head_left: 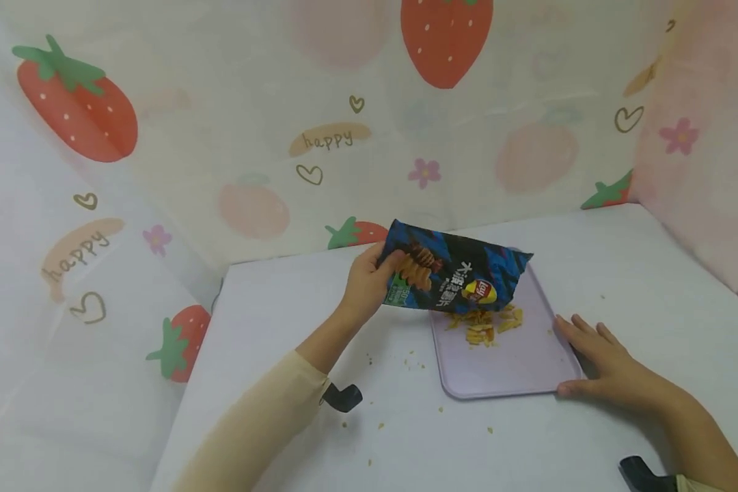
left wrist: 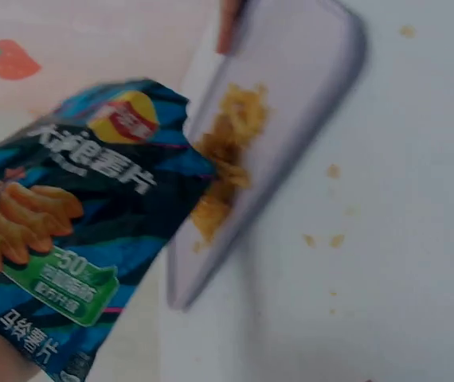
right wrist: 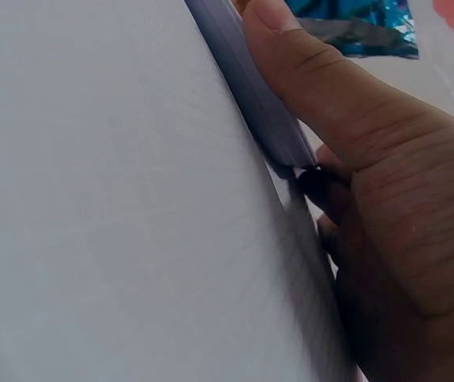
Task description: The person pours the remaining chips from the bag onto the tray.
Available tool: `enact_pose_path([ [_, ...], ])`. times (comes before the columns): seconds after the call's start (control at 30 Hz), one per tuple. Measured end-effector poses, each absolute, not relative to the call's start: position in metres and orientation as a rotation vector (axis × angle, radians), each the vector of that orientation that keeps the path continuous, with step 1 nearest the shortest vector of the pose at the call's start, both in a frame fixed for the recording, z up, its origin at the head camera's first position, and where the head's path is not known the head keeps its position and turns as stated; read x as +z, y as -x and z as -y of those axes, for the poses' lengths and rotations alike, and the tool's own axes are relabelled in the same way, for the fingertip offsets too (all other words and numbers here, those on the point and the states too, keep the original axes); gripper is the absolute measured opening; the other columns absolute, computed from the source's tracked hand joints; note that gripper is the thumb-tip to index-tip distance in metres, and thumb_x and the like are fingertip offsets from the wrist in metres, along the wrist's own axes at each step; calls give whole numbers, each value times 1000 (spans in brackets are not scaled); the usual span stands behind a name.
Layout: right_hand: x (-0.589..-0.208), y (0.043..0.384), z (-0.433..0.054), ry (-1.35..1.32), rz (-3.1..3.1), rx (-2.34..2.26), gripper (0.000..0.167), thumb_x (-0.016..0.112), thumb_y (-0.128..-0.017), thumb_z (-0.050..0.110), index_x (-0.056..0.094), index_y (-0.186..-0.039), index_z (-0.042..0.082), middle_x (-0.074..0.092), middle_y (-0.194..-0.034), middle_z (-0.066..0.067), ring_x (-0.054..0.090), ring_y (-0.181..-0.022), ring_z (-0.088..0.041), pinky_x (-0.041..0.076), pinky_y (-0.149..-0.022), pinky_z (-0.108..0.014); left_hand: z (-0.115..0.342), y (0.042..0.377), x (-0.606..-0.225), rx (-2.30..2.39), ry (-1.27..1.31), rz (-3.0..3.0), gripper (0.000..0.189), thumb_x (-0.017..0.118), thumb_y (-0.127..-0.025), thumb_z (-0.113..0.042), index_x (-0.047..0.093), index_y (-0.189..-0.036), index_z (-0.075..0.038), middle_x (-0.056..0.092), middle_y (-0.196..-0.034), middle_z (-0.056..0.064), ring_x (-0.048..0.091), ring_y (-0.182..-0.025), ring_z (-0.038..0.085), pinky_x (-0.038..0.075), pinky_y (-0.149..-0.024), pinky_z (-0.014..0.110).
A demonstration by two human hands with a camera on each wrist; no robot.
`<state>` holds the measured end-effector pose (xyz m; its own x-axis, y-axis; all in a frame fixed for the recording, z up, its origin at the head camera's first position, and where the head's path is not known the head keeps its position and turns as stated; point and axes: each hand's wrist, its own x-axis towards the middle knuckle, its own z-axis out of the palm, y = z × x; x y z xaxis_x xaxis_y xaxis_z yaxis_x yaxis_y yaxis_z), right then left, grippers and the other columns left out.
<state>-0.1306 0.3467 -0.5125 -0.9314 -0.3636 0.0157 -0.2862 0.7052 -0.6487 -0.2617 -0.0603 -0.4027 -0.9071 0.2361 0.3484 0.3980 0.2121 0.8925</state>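
Note:
My left hand (head_left: 366, 280) grips one end of a blue and black potato chip bag (head_left: 445, 270), thumb on its printed front. The bag is held sideways and tilted, its other end above a light purple tray (head_left: 510, 369). Broken yellow chips (head_left: 481, 326) lie in a small heap on the tray, partly hidden by the bag. At the tray's near right corner rests my right hand (head_left: 615, 369), fingers spread along the side and thumb at the near edge. The right wrist view shows that thumb (right wrist: 315, 72) against the tray's rim (right wrist: 251, 95).
Crumbs (head_left: 415, 362) are scattered over the white table (head_left: 406, 437), left of the tray and in front of it. A cloth backdrop (head_left: 240, 123) printed with strawberries and hearts rises behind the table and along its sides. A black device (head_left: 342, 398) sits on the left wrist.

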Motion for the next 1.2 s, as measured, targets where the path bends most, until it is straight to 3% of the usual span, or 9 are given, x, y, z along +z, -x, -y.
enact_pose_path([
  [0.2,-513,130,-348,574,-2820,-1017,111,84,-80,49,21,-164,13,22,-165,-29,4,-156,-45,-18,-124,-43,63,261,-401,-1830,628,2224,34,55,-107,-35,67,-122,-7,72,-116,6,69,-106,18,58,-90,36],
  [0.53,-511,129,-349,528,-2793,-1059,112,84,-80,49,19,-165,17,16,-166,-30,-3,-154,-52,-18,-122,-56,61,261,-401,-1883,614,2204,32,52,-109,-29,65,-124,-5,71,-118,10,67,-108,18,56,-92,35],
  [0.9,-514,131,-353,569,-2823,-1031,111,84,-80,50,22,-164,14,24,-165,-27,5,-157,-44,-18,-124,-40,58,260,-398,-1852,633,2210,33,52,-108,-32,66,-121,-5,71,-113,7,67,-104,17,56,-89,32],
  [1.2,-510,130,-351,534,-2803,-1032,111,84,-80,50,20,-165,15,22,-165,-29,2,-155,-49,-17,-123,-52,56,262,-399,-1831,595,2225,32,53,-108,-31,67,-121,-5,72,-115,7,68,-106,16,57,-90,32],
])
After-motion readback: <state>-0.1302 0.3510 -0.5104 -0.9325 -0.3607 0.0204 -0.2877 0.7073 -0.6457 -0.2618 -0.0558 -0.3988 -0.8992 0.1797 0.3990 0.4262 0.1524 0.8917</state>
